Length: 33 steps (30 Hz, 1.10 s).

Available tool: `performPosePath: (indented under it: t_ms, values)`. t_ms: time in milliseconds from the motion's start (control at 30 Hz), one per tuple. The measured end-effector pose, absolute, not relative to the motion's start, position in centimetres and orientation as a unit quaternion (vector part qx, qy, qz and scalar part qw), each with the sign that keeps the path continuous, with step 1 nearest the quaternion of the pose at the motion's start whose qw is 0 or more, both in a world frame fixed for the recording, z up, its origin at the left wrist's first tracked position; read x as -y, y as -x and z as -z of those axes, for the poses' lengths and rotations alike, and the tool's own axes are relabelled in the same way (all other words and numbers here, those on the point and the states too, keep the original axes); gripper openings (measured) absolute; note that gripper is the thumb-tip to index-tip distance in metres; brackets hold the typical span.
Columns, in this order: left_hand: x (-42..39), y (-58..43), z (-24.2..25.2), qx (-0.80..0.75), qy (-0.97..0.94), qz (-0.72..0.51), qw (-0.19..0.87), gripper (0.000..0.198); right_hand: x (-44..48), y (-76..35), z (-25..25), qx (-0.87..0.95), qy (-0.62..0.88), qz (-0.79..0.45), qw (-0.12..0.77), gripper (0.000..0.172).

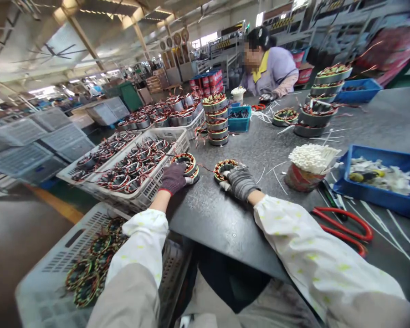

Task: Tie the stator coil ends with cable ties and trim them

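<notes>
While both gloved hands are down on the dark work table (218,223), each one is working at a coil-wound motor ring. The left hand (172,178), in a purple glove with a red cuff, is over 1 copper-wound ring (187,166) near the table's left edge, fingers curled together around its rim, and it looks like a proper grip from here. That ring seems tipped up a bit. The right hand (238,183), in a grey glove, sits just right of a 2nd copper-wound ring (224,169), fingers pressed together against its edge, but I can't tell if they're actually pinching it. Off to the left is a white crate (159,182) packed with more rings, and another crate (51,255) sits near on the left. Over on the right are red scissors (343,228), a cup (302,178) stuffed with white sleeves, and a blue tray (379,191). At the far side, a co-worker (269,61) works beside stacked rings (217,119).
</notes>
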State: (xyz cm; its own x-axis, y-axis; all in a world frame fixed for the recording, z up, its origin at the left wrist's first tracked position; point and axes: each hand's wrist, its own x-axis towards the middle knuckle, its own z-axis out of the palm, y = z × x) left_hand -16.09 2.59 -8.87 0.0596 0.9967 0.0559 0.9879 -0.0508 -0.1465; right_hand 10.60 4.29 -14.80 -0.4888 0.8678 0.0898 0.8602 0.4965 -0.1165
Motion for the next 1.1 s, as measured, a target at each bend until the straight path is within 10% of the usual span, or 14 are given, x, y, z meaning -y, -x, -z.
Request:
performPosePath:
  t_ms: [633,867,1100]
  values:
    - [-3.6,17.0,8.6,0.552,0.827,-0.062,0.086,0.039,-3.1,-23.5,16.3,0.823,0.565,-0.006,0.063,0.046]
    - [-6.8,12.4,8.9,0.64,0.76,-0.05,0.105,0.062,-2.2,-21.0,16.0,0.913,0.387,-0.074,0.104,0.039]
    - [1.5,10.3,13.9,0.227,0.953,0.099,0.173,0.059,2.3,-21.0,16.6,0.957,0.18,-0.091,0.208,0.036]
